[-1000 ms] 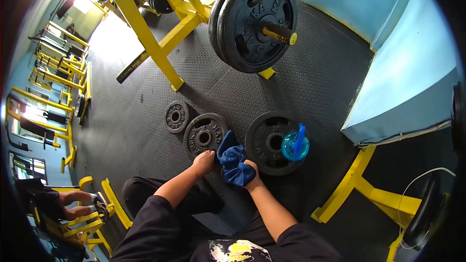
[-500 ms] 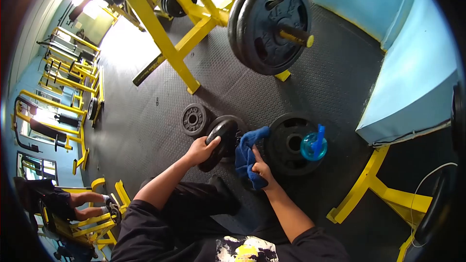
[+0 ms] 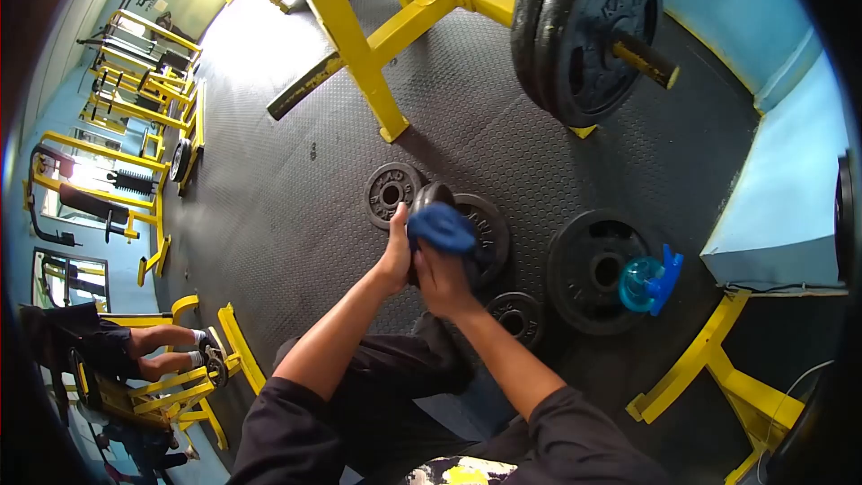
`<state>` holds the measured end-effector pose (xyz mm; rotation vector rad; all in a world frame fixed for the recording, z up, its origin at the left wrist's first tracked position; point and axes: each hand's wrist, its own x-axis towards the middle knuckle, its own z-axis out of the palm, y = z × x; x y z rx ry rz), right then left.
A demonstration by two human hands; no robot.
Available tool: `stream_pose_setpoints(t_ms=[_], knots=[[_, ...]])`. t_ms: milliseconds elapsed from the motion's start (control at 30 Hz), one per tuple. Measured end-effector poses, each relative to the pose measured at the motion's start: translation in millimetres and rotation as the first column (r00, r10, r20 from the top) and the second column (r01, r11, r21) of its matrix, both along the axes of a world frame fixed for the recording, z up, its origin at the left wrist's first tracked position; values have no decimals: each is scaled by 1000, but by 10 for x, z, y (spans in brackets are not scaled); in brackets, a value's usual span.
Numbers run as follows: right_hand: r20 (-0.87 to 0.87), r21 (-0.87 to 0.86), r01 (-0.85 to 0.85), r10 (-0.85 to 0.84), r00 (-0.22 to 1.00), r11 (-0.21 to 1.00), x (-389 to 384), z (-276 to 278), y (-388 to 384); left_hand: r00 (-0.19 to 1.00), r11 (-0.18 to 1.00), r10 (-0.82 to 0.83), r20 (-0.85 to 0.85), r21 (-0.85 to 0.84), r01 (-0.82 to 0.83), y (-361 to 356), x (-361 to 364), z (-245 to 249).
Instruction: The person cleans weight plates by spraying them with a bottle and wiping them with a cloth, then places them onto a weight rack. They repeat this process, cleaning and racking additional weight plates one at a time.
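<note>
My left hand (image 3: 395,256) is closed on the near side of a black weight plate (image 3: 433,193), which is tilted up off the floor. My right hand (image 3: 440,280) holds a blue cloth (image 3: 442,227) against that plate, close beside my left hand. The cloth hides much of the plate. Under and around my hands, a small plate (image 3: 391,195) lies to the left, a larger one (image 3: 488,238) just to the right, and another small one (image 3: 515,320) nearer my legs.
A big plate (image 3: 575,284) lies on the floor at right, with a blue bottle (image 3: 639,284) over its edge. A yellow rack (image 3: 368,72) with loaded plates (image 3: 597,36) stands ahead. Another person's legs (image 3: 166,350) show at lower left, among yellow machines.
My right hand has brought the cloth left onto the plate in my left hand. A small plate near my legs now shows more clearly. The view has shifted, moving the rack rightward.
</note>
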<state>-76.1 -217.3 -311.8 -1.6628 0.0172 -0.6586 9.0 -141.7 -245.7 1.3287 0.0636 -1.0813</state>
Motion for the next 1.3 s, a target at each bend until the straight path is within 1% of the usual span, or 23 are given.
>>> stream_pose_setpoints(t_ms=[67, 100, 133, 167, 267, 333, 367, 433, 467, 500, 533, 567, 600, 667, 733, 767, 833, 867, 967, 1033, 1167, 1267, 1300], knots=[[-16, 25, -20, 21, 1000, 999, 431, 181, -145, 994, 990, 31, 104, 131, -44, -36, 29, -2], [-39, -76, 31, -34, 999, 997, 622, 131, -196, 980, 965, 40, 195, 247, -89, -27, 37, 1], [-61, -72, 67, -71, 996, 995, 806, 37, -231, 977, 972, 80, 196, 200, -120, 140, 175, -412], [-89, -72, 105, -111, 990, 992, 971, -99, -278, 980, 989, 46, 192, 130, -72, 154, 208, -427], [-316, 312, 35, 69, 946, 950, 1326, -643, -445, 995, 983, 43, 90, 175, -58, 59, 163, -246], [-411, 344, 137, 18, 911, 929, 1332, -994, -346, 939, 928, 92, 331, 312, -201, 4, 144, -247], [-499, 365, 231, -20, 866, 902, 1305, -1200, -262, 942, 929, 78, 327, 319, -188, 1, 169, -287], [-380, -103, 38, -75, 922, 994, 1045, -1547, -135, 921, 921, 147, 362, 289, -261, -55, 165, -337], [-424, 285, 48, 81, 902, 957, 970, -1657, -44, 925, 904, 204, 320, 301, -303, -97, 151, -304], [-402, 624, 80, 232, 886, 777, 855, -1715, -18, 936, 907, 207, 286, 302, -293, -114, 153, -258], [-351, 19, 32, -23, 936, 999, 751, -2359, 179, 943, 922, 223, 248, 260, -287, -107, 142, -259], [-359, 14, 39, -31, 933, 999, 534, -2324, 255, 947, 935, 237, 215, 215, -283, -119, 139, -257], [-423, 290, 59, 72, 903, 955, 379, -2137, 363, 939, 928, 287, 189, 190, -321, -146, 135, -255], [-447, 549, 110, 180, 876, 829, 165, -1583, 501, 942, 925, 265, 207, 220, -309, -164, 146, -210], [-224, 722, 149, 24, 974, 676, -64, -869, 491, 930, 911, 299, 216, 226, -345, -168, 141, -230], [-231, 722, 154, 24, 973, 675, -135, -748, 450, 931, 910, 298, 210, 230, -343, -174, 135, -224], [-372, 534, -56, 294, 880, 843, -207, -602, 374, 939, 920, 223, 261, 263, -291, -164, 146, -168], [-371, 535, -57, 295, 881, 843, -143, -532, 351, 941, 912, 194, 278, 302, -278, -137, 172, -187], [-369, 410, -27, 193, 909, 912, 260, -421, 328, 917, 881, 338, 210, 273, -387, -181, 160, -143], [-377, 239, 79, 17, 926, 968, 622, -558, 250, 919, 883, 288, 270, 298, -364, -73, 202, -207], [-438, 250, 118, 4, 899, 961, 1023, -813, 50, 946, 878, 169, 277, 394, -272, 69, 244, -165], [-592, 427, -36, 309, 744, 903, 1047, -1047, -198, 938, 878, 228, 261, 361, -314, 16, 195, -167], [-412, 554, -22, 297, 861, 832, 1065, -1514, -58, 938, 879, 228, 261, 358, -314, -39, 183, -138]])
